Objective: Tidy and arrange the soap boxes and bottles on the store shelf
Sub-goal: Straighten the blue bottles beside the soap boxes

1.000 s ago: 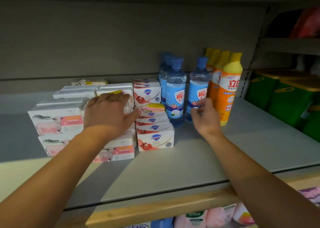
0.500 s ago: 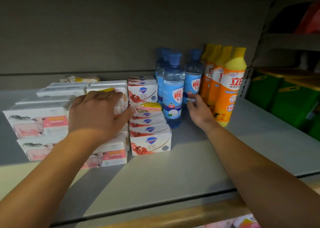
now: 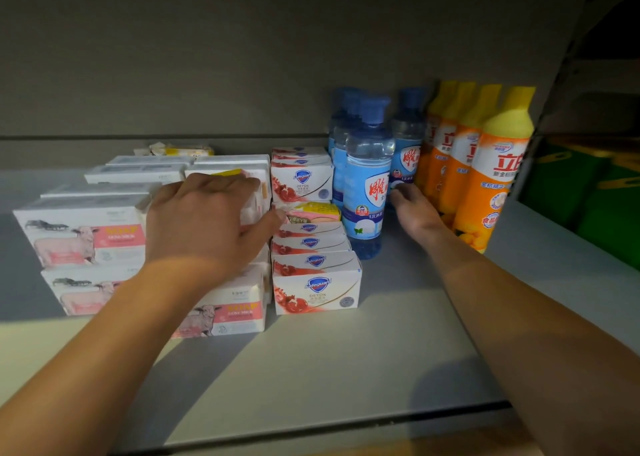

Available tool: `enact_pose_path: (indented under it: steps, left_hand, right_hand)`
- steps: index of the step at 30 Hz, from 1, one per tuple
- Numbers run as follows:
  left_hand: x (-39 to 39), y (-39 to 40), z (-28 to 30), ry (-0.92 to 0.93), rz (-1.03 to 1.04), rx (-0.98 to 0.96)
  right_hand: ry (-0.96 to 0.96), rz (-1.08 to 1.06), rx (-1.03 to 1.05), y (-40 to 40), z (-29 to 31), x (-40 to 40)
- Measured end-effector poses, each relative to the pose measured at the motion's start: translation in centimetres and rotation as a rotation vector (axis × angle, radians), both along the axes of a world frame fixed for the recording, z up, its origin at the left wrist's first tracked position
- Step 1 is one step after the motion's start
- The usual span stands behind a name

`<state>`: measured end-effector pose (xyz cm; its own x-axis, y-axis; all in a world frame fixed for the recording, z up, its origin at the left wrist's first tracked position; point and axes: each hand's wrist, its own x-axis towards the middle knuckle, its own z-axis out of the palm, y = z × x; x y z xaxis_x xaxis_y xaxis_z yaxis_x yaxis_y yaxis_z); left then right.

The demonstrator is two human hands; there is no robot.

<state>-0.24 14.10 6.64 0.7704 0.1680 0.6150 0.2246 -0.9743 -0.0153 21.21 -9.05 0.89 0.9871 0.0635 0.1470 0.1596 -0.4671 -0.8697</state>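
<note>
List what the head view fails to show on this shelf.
- Box top under the left hand: covered by the hand.
- Blue bottles at the back: hidden behind the front blue bottle.
- Right hand fingertips: blurred, so contact with the bottle is unclear.
- Green items: dark, cut by the frame edge.

The scene is dim overall, lit from behind and above the viewer. A brighter pale band falls across the front of the shelf (image 3: 346, 362) in the lower middle of the frame, while its back and the wall in the upper half sit in grey gloom. Both forearms cast soft dark shadows on the shelf surface, lower centre and lower right. The white soap boxes (image 3: 317, 289) catch the most light. The upper right corner is nearly black. Wide-angle distortion bends the shelf's front edge and stretches the arms at the bottom corners. Detail is slightly soft throughout.
</note>
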Motion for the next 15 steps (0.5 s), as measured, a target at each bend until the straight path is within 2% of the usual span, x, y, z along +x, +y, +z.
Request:
enact_pose_path:
  steps: [5,9,11,15]
  left_hand:
    - [0.0,0.0,0.0,-0.016,-0.004,0.008]
    - [-0.1,0.1,0.0,-0.031,-0.017,-0.005]
    - [-0.1,0.0,0.0,-0.058,-0.031,-0.006]
    - [-0.1,0.0,0.0,-0.121,-0.063,-0.037]
  right_hand:
    - [-0.008,-0.021,0.02,-0.4,0.1,-0.4]
    - [-0.099,-0.054,0.323,-0.1,1.6,-2.8]
    - [-0.195,-0.018,0.399,0.1,3.3,-4.3]
    - [-0.329,0.094,0.243,1.0,6.7,-6.5]
